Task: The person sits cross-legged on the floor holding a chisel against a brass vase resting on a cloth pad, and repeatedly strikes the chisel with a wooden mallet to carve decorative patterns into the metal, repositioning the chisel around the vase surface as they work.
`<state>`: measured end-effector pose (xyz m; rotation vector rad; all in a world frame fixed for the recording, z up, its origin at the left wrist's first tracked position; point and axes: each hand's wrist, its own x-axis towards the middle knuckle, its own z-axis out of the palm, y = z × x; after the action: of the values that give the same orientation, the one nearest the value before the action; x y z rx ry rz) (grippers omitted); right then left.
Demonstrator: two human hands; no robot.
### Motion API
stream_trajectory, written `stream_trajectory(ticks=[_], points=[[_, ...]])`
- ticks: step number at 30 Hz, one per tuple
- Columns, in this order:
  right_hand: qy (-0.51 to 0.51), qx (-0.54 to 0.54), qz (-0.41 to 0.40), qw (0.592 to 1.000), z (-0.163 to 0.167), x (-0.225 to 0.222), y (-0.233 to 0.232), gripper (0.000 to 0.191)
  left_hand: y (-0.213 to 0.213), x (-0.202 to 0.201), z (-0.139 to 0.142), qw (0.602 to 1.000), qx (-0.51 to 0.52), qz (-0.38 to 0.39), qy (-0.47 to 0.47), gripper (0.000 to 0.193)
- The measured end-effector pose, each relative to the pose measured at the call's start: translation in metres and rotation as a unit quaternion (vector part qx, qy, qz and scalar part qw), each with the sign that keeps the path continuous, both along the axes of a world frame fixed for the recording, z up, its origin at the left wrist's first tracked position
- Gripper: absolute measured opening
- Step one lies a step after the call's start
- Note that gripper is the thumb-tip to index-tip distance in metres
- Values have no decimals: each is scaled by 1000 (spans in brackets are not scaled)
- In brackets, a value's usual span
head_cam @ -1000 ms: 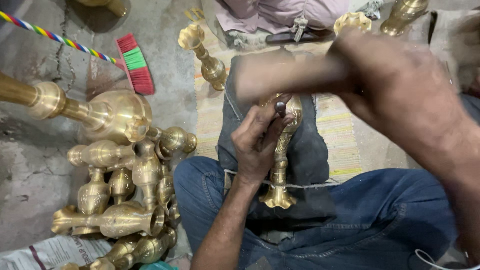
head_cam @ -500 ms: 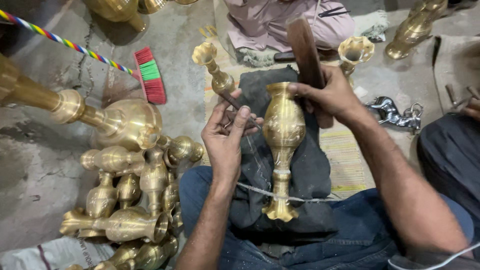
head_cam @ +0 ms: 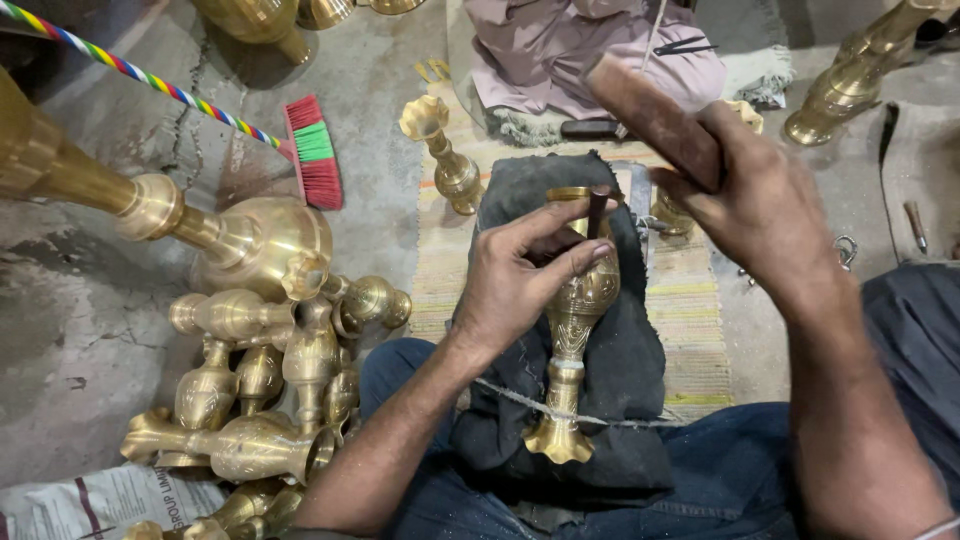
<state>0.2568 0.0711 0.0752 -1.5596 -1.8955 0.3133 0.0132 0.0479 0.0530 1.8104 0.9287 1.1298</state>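
Head view: looking straight down at a lap, both hands busy over one brass vase (head_cam: 572,330).
Left hand (head_cam: 515,275): fingers (head_cam: 570,262) together, pinched round a thin dark punch (head_cam: 597,208); palm and heel pressed on the vase body, probably to steady tool and work as one.
Punch: upright between thumb and forefinger, top end free above the fingertips, presumably left bare for striking; tip hidden behind the fingers, so contact point not visible.
Right hand (head_cam: 765,205): fingers clamped on a wooden mallet (head_cam: 650,115), raised up and to the right of the left fingertips, well apart from the punch top.
Brass vase: lying lengthwise on a dark padded cloth (head_cam: 625,350), mouth just beyond the left fingertips, flared foot toward the body below the wrist; engraved pattern showing on the belly under the fingers.
Dark padded cloth: bunched over the thighs, likely as a cushion against rolling and denting.
Cord (head_cam: 520,398): thin string across the vase stem below the left wrist, seemingly a hold-down; ends out of sight.
Vase heap (head_cam: 260,370): many similar brass pieces piled on the concrete floor (head_cam: 90,300), well to the left of the left hand, within arm's reach.
Striped mat (head_cam: 690,320): under the lap cloth.
Broom (head_cam: 310,150): red and green bristles, far left of the fingers, striped handle running off upward.
Seated person (head_cam: 560,50): only pale clothing visible, beyond the mat.
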Motion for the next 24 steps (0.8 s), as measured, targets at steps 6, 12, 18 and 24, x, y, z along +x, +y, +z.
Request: stream_trajectory(ticks=[6, 12, 18, 24], points=[[-220, 147, -17, 964, 25, 3, -22, 48, -2, 0, 0, 999, 2, -24, -30, 38], [-310, 171, -87, 931, 35, 2, -30, 38, 2, -2, 3, 999, -36, -1, 35, 37], [-278, 221, -87, 931, 33, 14, -31, 25, 1, -2, 2, 999, 18, -5, 40, 40], [108, 123, 13, 986, 28, 19, -21, 21, 2, -2, 0, 999, 32, -16, 33, 41]])
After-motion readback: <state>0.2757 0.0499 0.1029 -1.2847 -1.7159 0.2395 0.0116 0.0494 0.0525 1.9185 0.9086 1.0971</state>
